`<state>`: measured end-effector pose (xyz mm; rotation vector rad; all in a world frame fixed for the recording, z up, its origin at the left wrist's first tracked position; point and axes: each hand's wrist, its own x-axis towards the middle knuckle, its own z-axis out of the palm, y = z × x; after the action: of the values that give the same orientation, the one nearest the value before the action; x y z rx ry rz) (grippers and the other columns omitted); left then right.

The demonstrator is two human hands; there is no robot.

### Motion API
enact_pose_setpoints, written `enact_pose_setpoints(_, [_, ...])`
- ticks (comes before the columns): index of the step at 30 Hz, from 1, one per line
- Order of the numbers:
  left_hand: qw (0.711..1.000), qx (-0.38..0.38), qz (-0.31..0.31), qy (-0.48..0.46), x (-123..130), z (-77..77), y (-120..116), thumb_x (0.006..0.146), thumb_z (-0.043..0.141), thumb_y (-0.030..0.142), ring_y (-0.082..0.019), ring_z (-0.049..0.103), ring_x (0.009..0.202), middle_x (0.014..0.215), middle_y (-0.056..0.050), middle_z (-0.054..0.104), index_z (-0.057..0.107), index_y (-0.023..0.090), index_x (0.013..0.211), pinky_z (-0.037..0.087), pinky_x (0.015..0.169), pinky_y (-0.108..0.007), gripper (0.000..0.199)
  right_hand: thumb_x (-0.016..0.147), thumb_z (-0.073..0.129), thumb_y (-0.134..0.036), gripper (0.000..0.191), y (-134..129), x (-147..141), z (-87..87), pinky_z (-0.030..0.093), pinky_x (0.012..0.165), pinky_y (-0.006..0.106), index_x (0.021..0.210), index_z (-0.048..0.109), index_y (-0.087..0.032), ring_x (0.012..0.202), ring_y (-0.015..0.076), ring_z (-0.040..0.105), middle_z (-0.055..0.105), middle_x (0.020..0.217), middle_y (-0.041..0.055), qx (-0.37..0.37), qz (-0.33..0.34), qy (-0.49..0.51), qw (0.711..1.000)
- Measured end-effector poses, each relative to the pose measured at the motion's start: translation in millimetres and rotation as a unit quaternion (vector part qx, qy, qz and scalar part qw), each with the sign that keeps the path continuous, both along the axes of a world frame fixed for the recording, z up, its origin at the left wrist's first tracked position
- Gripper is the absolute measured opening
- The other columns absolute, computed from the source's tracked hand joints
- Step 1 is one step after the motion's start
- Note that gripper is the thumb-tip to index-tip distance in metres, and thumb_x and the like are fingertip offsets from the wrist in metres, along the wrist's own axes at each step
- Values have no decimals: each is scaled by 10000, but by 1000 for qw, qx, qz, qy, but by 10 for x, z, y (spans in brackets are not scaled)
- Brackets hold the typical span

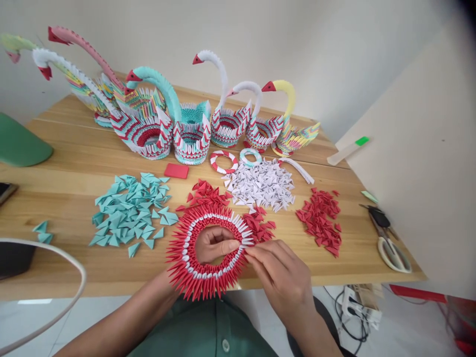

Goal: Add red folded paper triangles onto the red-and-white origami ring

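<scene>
Fingers of the left hand (213,244) come up through the middle of a red-and-white paper ring (208,250), gripping its inner edge, held over the tabletop's (74,163) near edge. Right hand (284,277) pinches the ring's right rim, fingertips closed on its white pieces, with red folded pieces (322,220) and teal folded pieces (130,208) lying nearby.

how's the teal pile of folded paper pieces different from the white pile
The teal pile lies left of the red ring held in both hands and spreads wide and loose, with strays off to its left. The white pile lies farther back, near the paper swans, and is packed tighter. The teal pieces look larger than the white ones. Both are small folded triangles lying on the wooden table.
</scene>
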<state>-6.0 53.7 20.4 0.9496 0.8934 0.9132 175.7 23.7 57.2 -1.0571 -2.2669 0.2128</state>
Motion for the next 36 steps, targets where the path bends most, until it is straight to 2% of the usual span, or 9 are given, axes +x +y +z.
enact_pose_setpoints(6, [1000, 11, -2, -27, -33, -35, -11, 692, 660, 306, -127, 345, 460, 455, 35, 411, 610, 218, 630, 302, 502, -281, 119, 866, 583, -34, 154, 15, -54, 66, 477, 682, 324, 958, 632, -148, 769, 192, 573, 658, 814, 77, -6, 4, -37, 999])
enact_pose_setpoints(10, [1000, 14, 0, -18, -52, -37, 3, 686, 661, 313, -117, 338, 467, 504, 19, 458, 602, 209, 639, 290, 493, -274, 128, 876, 572, -54, 133, 40, -96, 71, 467, 684, 322, 926, 627, -165, 757, 191, 572, 657, 809, 66, 4, -3, -60, 998])
enact_pose_setpoints(13, [1000, 24, 3, 3, -61, -5, 17, 685, 651, 340, -110, 331, 460, 488, 27, 437, 594, 198, 632, 287, 489, -266, 163, 893, 555, -77, 126, 45, -97, 80, 465, 686, 321, 908, 627, -179, 759, 193, 581, 660, 807, 58, 1, -14, -70, 997])
enact_pose_setpoints(19, [1000, 0, 7, 4, -57, 7, 16, 663, 661, 445, -89, 340, 443, 492, 28, 447, 572, 168, 632, 288, 473, -249, 292, 910, 572, -139, 133, -53, 33, 170, 480, 742, 335, 1036, 602, -167, 845, 206, 594, 670, 895, 80, 2, -48, -29, 998])
enact_pose_setpoints(22, [1000, 1, 7, 10, -53, 2, 10, 662, 668, 459, -78, 309, 435, 472, 43, 413, 553, 170, 613, 251, 454, -238, 315, 897, 568, -88, 138, -114, 47, 132, 482, 711, 320, 986, 611, -183, 810, 193, 595, 662, 854, 64, 3, -52, -11, 999])
enact_pose_setpoints(27, [999, 31, 9, 21, -53, 55, 14, 665, 674, 381, -96, 373, 477, 504, 19, 470, 581, 170, 613, 291, 485, -242, 236, 887, 573, -83, 163, -127, -37, 25, 480, 684, 329, 991, 634, -193, 784, 200, 597, 656, 840, 65, 0, -44, -13, 999])
enact_pose_setpoints(33, [999, 30, 25, 10, -44, 111, 16, 638, 683, 341, -119, 398, 496, 515, -2, 507, 596, 179, 602, 339, 509, -263, 187, 904, 552, -112, 128, -85, -112, 65, 470, 681, 331, 951, 645, -186, 762, 194, 589, 661, 815, 62, 0, -44, -47, 998])
enact_pose_setpoints(36, [999, 25, 22, 8, -38, 106, 13, 656, 672, 351, -127, 398, 496, 499, 8, 477, 588, 186, 608, 343, 516, -268, 191, 903, 545, -103, 128, -91, -185, 90, 462, 677, 330, 898, 645, -182, 747, 193, 586, 656, 785, 60, 0, -46, -63, 997])
